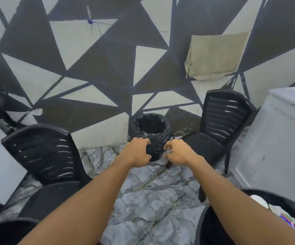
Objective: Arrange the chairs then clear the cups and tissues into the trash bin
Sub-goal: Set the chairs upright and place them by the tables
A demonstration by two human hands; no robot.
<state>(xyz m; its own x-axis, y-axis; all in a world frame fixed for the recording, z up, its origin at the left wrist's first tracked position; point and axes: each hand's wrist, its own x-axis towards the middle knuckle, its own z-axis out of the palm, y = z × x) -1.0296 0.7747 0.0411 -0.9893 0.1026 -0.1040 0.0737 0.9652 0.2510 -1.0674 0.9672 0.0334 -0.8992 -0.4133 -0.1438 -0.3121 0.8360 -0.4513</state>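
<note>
A black trash bin (151, 127) with a crinkled liner stands on the floor against the painted wall. My left hand (138, 152) curls its fingers against the bin's left side. My right hand (177, 152) curls at the bin's right side, and a bit of white tissue (162, 162) shows on the floor just under it. One black plastic chair (42, 156) stands left of the bin, another black chair (226, 117) right of it. A white cup (259, 200) sits on the round black table (212, 227) at the lower right.
A white cabinet (275, 147) stands at the right, close to the right chair. A colourful packet (291, 222) lies on the table by the cup. A dark seat edge (5, 232) shows at the bottom left. Cracked grey floor (152, 200) lies between the chairs.
</note>
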